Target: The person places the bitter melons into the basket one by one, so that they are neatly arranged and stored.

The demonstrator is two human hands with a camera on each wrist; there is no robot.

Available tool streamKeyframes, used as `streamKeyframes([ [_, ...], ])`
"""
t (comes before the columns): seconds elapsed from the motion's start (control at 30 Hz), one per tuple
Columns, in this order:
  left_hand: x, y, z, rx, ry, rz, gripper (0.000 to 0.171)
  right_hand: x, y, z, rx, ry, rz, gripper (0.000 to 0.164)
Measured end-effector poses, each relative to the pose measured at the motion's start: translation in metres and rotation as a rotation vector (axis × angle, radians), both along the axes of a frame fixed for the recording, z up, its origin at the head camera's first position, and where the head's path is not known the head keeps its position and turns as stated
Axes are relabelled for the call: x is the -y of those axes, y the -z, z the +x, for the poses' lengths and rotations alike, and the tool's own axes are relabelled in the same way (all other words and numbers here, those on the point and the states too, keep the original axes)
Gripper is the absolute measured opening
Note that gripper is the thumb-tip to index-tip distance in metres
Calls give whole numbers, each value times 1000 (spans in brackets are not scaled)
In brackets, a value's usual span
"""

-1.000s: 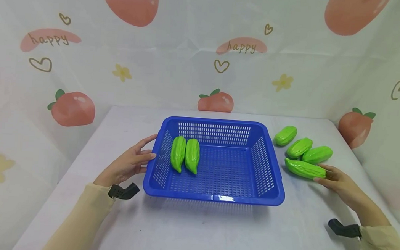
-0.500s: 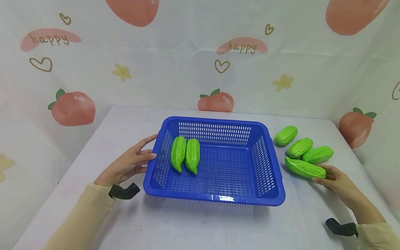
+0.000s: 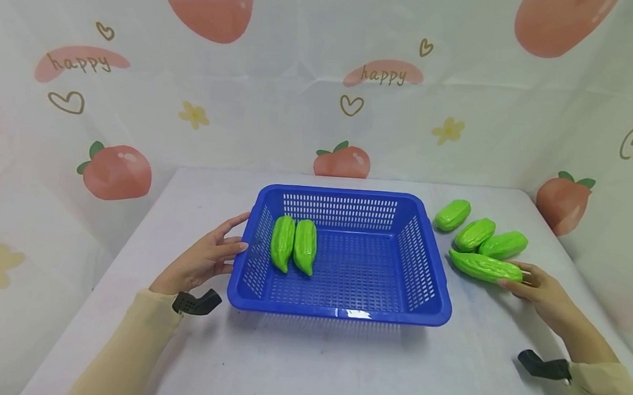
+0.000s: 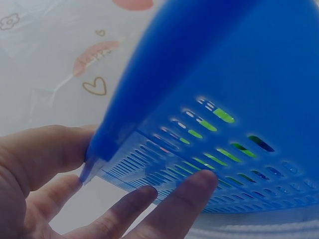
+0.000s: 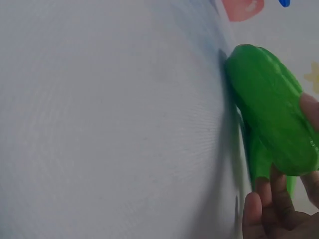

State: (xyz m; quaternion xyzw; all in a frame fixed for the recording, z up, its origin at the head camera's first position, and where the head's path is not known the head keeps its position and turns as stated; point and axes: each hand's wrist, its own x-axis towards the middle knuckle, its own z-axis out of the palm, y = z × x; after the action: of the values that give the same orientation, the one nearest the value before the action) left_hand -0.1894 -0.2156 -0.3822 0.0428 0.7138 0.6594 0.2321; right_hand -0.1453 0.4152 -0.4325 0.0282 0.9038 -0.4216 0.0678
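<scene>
A blue plastic basket (image 3: 342,313) stands in the middle of the table. Inside, two bright green bitter melons (image 3: 282,242) lie side by side along its left part. My left hand (image 3: 201,257) touches the basket's left side with its fingers spread; in the left wrist view, fingertips rest at the rim and against the slotted wall (image 4: 279,99). To the right of the basket, my right hand (image 3: 541,293) holds the near bitter melon (image 3: 483,267) by its right, blunt end. The right wrist view has that bitter melon (image 5: 271,109) between thumb and fingers.
Three more bitter melons (image 3: 475,234) lie just beyond the held one, close to the basket's right rim. A white cloth printed with peaches (image 3: 341,161) hangs behind the table (image 3: 306,366). A black wrist camera (image 3: 544,365) sits on the right sleeve.
The held bitter melon has turned slightly, and its blunt end now reaches a little further right. My right hand has shifted slightly with it. The left hand and basket stay put.
</scene>
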Motion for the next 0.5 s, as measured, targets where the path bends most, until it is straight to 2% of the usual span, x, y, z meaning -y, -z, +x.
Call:
streamKeyframes([
  [0.1,0,0,0,2,-3,-1,77,-2,-2,2,-63,1,-68,33],
  [0.33,0,0,0,2,-8,-6,76,-1,-6,4,-131,7,-276,41],
  [0.5,0,0,1,5,-5,-5,77,3,-4,3,-153,-86,-714,43],
])
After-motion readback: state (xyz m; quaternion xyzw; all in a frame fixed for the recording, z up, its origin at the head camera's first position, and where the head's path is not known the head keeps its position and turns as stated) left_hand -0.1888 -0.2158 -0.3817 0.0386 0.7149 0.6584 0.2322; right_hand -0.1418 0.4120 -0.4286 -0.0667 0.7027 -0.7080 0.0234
